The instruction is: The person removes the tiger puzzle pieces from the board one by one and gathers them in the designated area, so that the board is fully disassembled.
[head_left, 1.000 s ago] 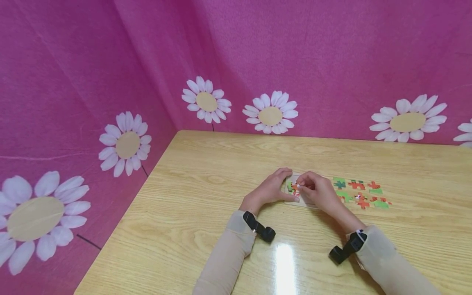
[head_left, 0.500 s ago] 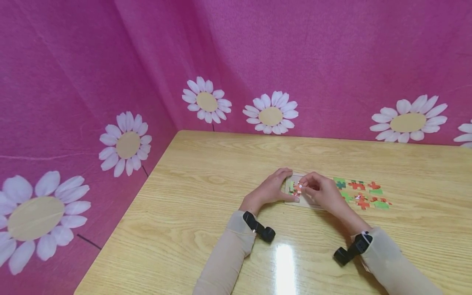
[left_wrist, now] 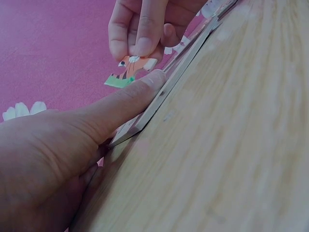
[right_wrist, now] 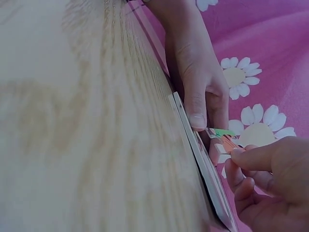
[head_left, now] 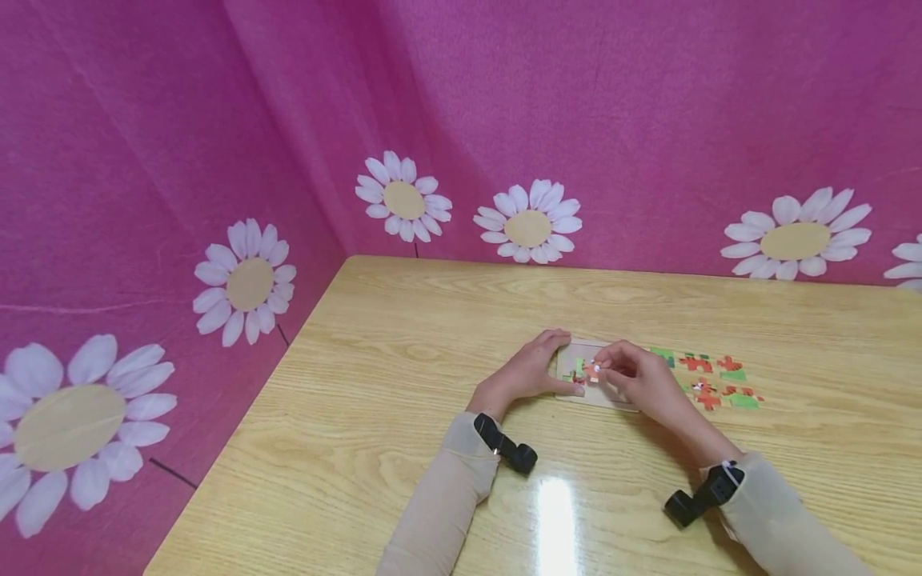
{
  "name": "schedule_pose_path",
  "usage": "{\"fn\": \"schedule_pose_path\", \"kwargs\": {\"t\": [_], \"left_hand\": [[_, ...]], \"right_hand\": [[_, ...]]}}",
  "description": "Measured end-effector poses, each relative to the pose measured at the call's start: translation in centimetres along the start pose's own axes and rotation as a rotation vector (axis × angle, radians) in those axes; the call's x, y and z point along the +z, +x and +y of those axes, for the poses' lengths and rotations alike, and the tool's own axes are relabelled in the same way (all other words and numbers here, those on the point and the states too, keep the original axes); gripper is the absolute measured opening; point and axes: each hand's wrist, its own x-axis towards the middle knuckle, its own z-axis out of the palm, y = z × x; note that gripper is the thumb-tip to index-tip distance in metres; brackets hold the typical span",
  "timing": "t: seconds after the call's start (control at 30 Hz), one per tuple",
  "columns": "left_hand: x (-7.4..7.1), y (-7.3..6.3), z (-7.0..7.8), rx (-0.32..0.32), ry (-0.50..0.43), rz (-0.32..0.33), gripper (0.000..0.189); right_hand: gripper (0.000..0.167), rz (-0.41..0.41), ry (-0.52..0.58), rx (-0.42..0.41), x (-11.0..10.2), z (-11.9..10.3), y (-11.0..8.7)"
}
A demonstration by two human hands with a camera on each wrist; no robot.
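Note:
My left hand (head_left: pixel 529 368) grips the left end of a shallow, pale puzzle tray (head_left: pixel 608 399), its thumb along the near edge and its fingers at the far side. In the left wrist view the thumb (left_wrist: pixel 128 99) lies over the tray's rim. My right hand (head_left: pixel 644 384) pinches an orange and green jigsaw piece (head_left: pixel 591 370) between thumb and fingertips. Both wrist views show this piece (left_wrist: pixel 131 67) tilted and raised above the tray. Part of the tray is hidden under the right hand.
Several loose jigsaw pieces (head_left: pixel 707 392) lie in two rows right of the tray, some partly behind the right hand. The wooden table (head_left: pixel 432 320) meets a pink flowered cloth (head_left: pixel 461 96) at its back and left edges.
My right hand has shifted to the right over the tray with the jigsaw piece in its fingertips, now covering more of the nearest loose pieces. The left hand stays put.

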Motion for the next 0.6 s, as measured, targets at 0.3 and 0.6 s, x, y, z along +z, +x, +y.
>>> {"fn": "schedule_pose_path", "kwargs": {"t": [0.3, 0.6], "left_hand": [[-0.1, -0.1, 0.0, -0.004, -0.004, -0.004, 0.087], [-0.1, -0.2, 0.2, -0.020, -0.003, -0.011, 0.087]], "right_hand": [[0.015, 0.012, -0.013, 0.019, -0.7, 0.2, -0.6], [0.013, 0.030, -0.062, 0.014, -1.3, 0.4, -1.4]]}}
